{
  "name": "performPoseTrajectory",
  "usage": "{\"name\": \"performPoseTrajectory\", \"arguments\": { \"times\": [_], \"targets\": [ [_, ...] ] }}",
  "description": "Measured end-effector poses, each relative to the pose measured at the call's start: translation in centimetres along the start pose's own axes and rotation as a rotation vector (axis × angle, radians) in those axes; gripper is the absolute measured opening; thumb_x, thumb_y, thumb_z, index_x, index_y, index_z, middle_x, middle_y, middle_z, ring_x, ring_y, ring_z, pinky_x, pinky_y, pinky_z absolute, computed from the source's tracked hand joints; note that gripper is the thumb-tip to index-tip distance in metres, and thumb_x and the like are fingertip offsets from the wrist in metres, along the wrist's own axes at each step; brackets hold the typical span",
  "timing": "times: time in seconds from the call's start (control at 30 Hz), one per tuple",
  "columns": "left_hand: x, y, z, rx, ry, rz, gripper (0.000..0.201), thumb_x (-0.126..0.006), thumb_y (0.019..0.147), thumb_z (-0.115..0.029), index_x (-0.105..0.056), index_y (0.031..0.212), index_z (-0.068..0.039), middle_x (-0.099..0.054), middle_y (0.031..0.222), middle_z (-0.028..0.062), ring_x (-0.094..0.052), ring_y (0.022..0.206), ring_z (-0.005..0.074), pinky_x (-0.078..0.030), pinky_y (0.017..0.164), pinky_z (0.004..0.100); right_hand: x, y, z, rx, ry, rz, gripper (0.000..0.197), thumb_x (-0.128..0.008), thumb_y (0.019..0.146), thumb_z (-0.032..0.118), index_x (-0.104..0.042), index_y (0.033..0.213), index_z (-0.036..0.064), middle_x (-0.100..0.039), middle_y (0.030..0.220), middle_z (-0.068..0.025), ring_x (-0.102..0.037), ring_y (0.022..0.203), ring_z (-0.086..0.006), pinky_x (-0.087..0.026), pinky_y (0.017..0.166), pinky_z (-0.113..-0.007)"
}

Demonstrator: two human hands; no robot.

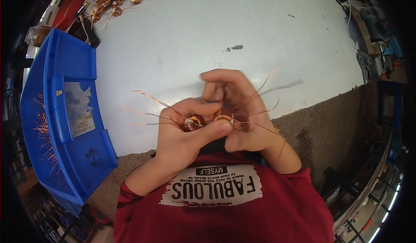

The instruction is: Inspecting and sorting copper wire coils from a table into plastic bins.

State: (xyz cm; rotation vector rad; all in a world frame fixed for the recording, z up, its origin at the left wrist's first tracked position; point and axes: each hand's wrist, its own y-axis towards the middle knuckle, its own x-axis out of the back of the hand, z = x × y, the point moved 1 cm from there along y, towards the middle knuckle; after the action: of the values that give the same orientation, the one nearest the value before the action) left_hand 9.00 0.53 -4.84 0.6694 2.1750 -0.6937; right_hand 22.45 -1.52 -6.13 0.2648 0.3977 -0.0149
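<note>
Two ring-shaped copper wire coils are between my hands, just above the table's near edge. My left hand point(177, 132) is closed, with one copper coil point(193, 122) tucked in its curled fingers. Its thumb and forefinger pinch the second copper coil point(222, 114), just to the right. My right hand point(249, 117) curves around the far and right sides of that second coil, thumb and fingers apart. Whether its hidden fingers touch the coil is unclear. Long wire leads stick out left past my left hand and right past my right hand, some blurred.
A white worktable point(173, 52) with chipped paint spreads ahead. Several wound coils point(110, 0) lie heaped at its far left. A blue plastic bin point(71, 143) stands on the left, with copper wire ends point(47, 134) beyond its wall. A power tool point(372, 24) and cables line the far right.
</note>
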Motion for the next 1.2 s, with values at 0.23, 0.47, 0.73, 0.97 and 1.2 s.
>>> {"name": "performPoseTrajectory", "arguments": {
  "times": [0.23,0.47,0.73,0.97,1.2],
  "targets": [
    [-0.5,-0.7,-0.3,-0.181,0.558,0.081,0.016,-0.066,0.072,0.008,-0.058,0.083,0.002,-0.061,0.081,0.0115,-0.062,0.069,0.0158,-0.053,0.065,0.0216,0.6,0.0,2.0,-0.211,-0.199,0.213,0.022,-0.052,0.083,0.013,-0.057,0.101,0.0006,-0.050,0.055,0.0010,-0.037,0.046,-0.0059,-0.034,0.048,-0.018],
    [-1.3,-1.0,1.3,0.030,0.382,0.014,0.017,-0.068,0.071,0.006,-0.057,0.083,0.000,-0.060,0.072,0.0097,-0.062,0.067,0.0161,-0.052,0.059,0.0213,2.2,-1.2,2.7,-0.171,-0.131,0.216,0.022,-0.039,0.090,0.013,-0.058,0.087,0.0014,-0.047,0.055,0.0008,-0.035,0.042,-0.0055,-0.030,0.042,-0.016],
    [2.4,-1.8,0.0,0.049,0.070,-0.020,0.026,-0.067,0.069,0.009,-0.055,0.090,0.000,-0.060,0.075,0.0125,-0.063,0.069,0.0218,-0.054,0.059,0.0264,13.4,0.5,8.0,0.112,-0.051,-0.420,0.007,-0.040,0.090,0.008,-0.047,0.089,0.0057,-0.037,0.053,0.0022,-0.033,0.047,-0.0070,-0.027,0.042,-0.019],
    [-2.4,-1.3,-6.7,0.049,-0.028,0.102,0.033,-0.069,0.069,0.006,-0.052,0.096,-0.003,-0.055,0.079,0.0090,-0.060,0.062,0.0199,-0.054,0.059,0.0272,8.3,2.4,11.3,0.191,-0.299,-0.299,0.021,-0.032,0.096,0.017,-0.044,0.083,0.0046,-0.028,0.048,0.0073,-0.019,0.041,-0.0036,-0.023,0.042,-0.018],
    [-1.4,-2.1,-7.8,0.023,0.271,0.370,0.015,-0.064,0.076,0.003,-0.056,0.087,0.000,-0.057,0.084,0.0101,-0.061,0.071,0.0193,-0.054,0.058,0.0274,-2.7,12.1,10.1,-0.129,-0.955,0.225,0.011,-0.045,0.085,0.008,-0.053,0.078,0.0035,-0.054,0.065,-0.0046,-0.044,0.050,-0.0145,-0.035,0.050,-0.026]
  ]
}}
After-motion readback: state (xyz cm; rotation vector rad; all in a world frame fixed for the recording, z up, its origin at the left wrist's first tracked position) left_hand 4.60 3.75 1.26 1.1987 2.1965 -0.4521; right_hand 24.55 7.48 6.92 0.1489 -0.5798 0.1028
